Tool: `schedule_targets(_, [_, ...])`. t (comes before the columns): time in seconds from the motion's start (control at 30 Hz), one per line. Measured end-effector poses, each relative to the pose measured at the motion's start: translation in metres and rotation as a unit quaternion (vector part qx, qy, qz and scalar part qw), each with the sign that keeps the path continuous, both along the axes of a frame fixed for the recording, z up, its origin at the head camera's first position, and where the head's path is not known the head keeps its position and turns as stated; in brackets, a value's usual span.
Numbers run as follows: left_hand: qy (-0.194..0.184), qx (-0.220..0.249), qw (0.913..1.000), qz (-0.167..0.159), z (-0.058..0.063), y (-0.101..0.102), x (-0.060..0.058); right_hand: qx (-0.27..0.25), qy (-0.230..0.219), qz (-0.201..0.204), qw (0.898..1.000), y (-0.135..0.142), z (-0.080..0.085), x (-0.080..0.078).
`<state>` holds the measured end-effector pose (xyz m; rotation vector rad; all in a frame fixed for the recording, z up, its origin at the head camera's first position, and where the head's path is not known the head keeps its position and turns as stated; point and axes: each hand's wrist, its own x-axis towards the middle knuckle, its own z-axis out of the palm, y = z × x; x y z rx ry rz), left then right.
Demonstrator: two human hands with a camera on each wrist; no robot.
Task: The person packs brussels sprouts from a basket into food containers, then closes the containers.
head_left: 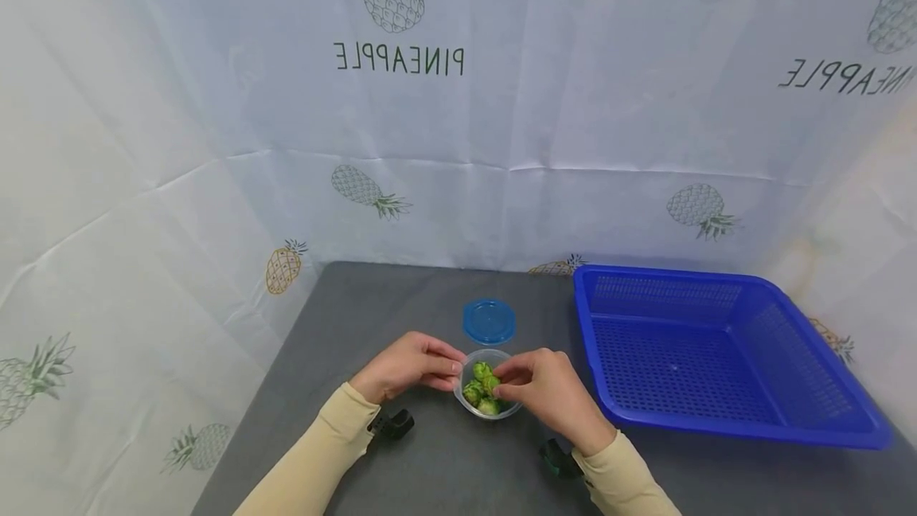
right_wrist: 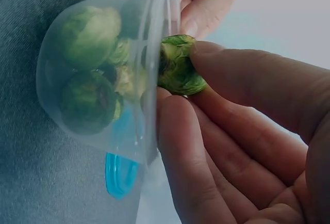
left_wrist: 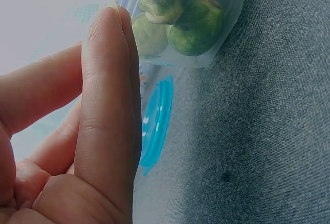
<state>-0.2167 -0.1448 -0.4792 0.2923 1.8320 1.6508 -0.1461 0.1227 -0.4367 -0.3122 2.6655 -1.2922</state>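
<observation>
A small clear plastic container (head_left: 490,417) stands on the grey table with several green Brussels sprouts (head_left: 474,392) inside. My left hand (head_left: 411,365) pinches its rim from the left, and the left thumb tip shows beside the rim in the right wrist view. From the other side, my right hand (head_left: 550,390) holds one Brussels sprout (right_wrist: 178,69) between thumb and fingers at the container's mouth. Other sprouts show through the cloudy wall (right_wrist: 49,87) in that view. Behind the container lies a round blue lid (head_left: 489,322).
A large blue perforated basket (head_left: 673,369) sits on the right part of the grey table (head_left: 387,301). White cloth (head_left: 458,118) with pineapple prints hangs behind and to the sides. Dark wrist devices (head_left: 393,424) are strapped over the beige sleeves (head_left: 315,452).
</observation>
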Motion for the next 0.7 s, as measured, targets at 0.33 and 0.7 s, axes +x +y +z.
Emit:
schedule_targets(0.33, [-0.008, -0.008, 0.9999, -0.001, 0.001, 0.001, -0.002, 0.032, 0.035, -0.055, 0.997, 0.001, 0.001, -0.008])
schedule_targets(0.7, [0.007, -0.016, 0.9998, -0.007, 0.006, -0.003, 0.0, 0.066, 0.096, -0.15, 0.982, -0.004, -0.019, -0.044])
